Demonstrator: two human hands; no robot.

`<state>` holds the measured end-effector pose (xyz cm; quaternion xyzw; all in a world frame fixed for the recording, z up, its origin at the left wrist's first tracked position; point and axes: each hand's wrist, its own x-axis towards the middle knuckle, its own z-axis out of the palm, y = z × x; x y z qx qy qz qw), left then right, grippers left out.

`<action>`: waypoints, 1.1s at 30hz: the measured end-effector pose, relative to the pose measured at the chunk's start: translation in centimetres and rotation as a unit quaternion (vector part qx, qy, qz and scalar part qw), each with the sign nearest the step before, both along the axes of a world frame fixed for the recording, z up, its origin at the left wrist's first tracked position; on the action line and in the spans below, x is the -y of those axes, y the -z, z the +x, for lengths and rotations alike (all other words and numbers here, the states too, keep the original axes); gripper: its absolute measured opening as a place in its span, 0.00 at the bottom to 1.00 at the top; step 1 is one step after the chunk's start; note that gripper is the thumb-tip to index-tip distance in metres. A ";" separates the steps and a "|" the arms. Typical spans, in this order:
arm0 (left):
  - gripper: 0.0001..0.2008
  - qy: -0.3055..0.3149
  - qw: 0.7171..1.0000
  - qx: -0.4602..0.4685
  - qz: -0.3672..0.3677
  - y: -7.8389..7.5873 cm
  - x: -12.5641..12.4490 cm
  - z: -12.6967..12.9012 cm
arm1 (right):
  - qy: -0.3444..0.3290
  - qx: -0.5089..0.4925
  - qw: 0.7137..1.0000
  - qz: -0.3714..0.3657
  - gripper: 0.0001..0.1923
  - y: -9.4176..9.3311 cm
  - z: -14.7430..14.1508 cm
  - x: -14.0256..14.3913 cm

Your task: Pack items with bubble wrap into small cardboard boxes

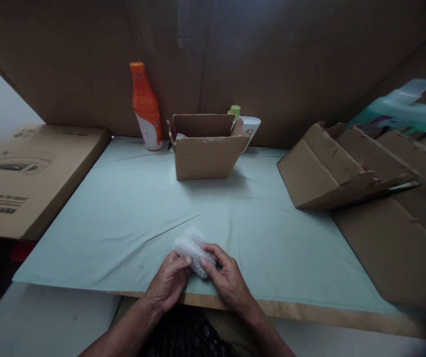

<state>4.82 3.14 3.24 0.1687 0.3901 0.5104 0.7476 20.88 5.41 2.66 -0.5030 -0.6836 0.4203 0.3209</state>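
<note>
A small bundle of bubble wrap is held just above the front part of the cloth-covered table. What the wrap contains, if anything, cannot be made out. My left hand grips its near left side, thumb on top. From the right, my right hand pinches the same bundle between thumb and fingers. Beyond both hands stands an open cardboard box, with some items partly showing inside it.
An orange bottle leans at the back, left of the box. A white bottle and a green cap show behind the box. Cardboard boxes line the right side, with a teal container behind. A flat printed carton lies left.
</note>
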 end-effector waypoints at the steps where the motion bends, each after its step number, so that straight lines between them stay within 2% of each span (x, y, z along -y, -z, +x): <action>1: 0.18 -0.006 1.000 0.014 -0.001 0.0 -0.1 0.2 | 0.003 0.001 1.000 0.017 0.11 -0.1 -0.1 0.4; 3: 0.19 -0.016 1.000 -0.001 0.010 0.1 -0.2 0.2 | 0.036 0.023 0.997 0.071 0.11 -0.3 0.2 0.6; 5: 0.21 0.000 0.997 -0.069 0.036 0.1 -0.2 0.0 | 0.065 0.016 0.995 0.077 0.17 -0.7 0.9 0.3; 7: 0.19 0.040 0.979 -0.182 0.084 -0.1 0.0 -0.3 | 0.044 -0.034 0.998 0.019 0.28 -1.2 1.8 -0.3; 9: 0.16 0.089 0.939 -0.297 0.151 -0.3 0.0 -0.5 | -0.014 -0.077 0.996 -0.046 0.34 -1.8 2.3 -0.9; 10: 0.14 0.111 0.916 -0.340 0.182 -0.4 0.0 -0.6 | -0.042 -0.086 0.993 -0.063 0.32 -2.1 2.4 -1.1; 12: 0.11 0.151 0.880 -0.393 0.220 -0.4 -0.4 -0.8 | -0.074 -0.086 0.991 -0.067 0.21 -2.6 2.2 -1.5; 14: 0.12 0.203 0.847 -0.425 0.247 -0.5 -1.2 -1.5 | -0.077 -0.079 0.992 -0.061 0.10 -2.7 2.0 -1.9; 15: 0.14 0.216 0.826 -0.447 0.268 -0.6 -1.9 -1.9 | -0.068 -0.075 0.993 -0.063 0.09 -2.6 2.0 -2.0; 16: 0.16 0.212 0.799 -0.477 0.299 -1.0 -2.7 -2.5 | -0.054 -0.069 0.994 -0.070 0.09 -2.5 2.2 -2.2; 18: 0.22 0.139 0.725 -0.556 0.382 -2.3 -5.1 -3.5 | -0.019 -0.060 0.995 -0.083 0.12 -2.1 2.9 -2.4; 21: 0.23 -0.024 0.570 -0.662 0.486 -5.7 -10.6 -4.0 | 0.018 -0.064 0.993 -0.097 0.16 -1.5 4.3 -2.6; 23: 0.24 -0.085 0.480 -0.709 0.509 -8.2 -15.3 -3.5 | 0.030 -0.074 0.991 -0.108 0.16 -1.1 4.9 -2.5; 24: 0.25 -0.099 0.449 -0.731 0.504 -9.2 -17.6 -3.1 | 0.033 -0.077 0.990 -0.111 0.16 -0.9 5.1 -2.4; 25: 0.26 -0.099 0.428 -0.755 0.486 -10.1 -19.8 -2.7 | 0.036 -0.078 0.990 -0.112 0.17 -0.7 5.3 -2.4; 27: 0.21 -0.069 0.408 -0.800 0.436 -11.1 -23.3 -2.2 | 0.045 -0.078 0.990 -0.109 0.17 -0.6 5.5 -2.5; 29: 0.11 -0.029 0.398 -0.819 0.413 -11.1 -24.7 -2.1 | 0.058 -0.078 0.990 -0.097 0.17 -0.7 5.9 -2.8; 31: 0.09 -0.016 0.386 -0.808 0.445 -10.5 -23.8 -2.5 | 0.083 -0.078 0.991 -0.076 0.16 -1.2 7.0 -3.3; 33: 0.11 -0.028 0.378 -0.780 0.499 -9.7 -20.9 -3.1 | 0.114 -0.070 0.990 -0.046 0.15 -2.1 8.7 -3.7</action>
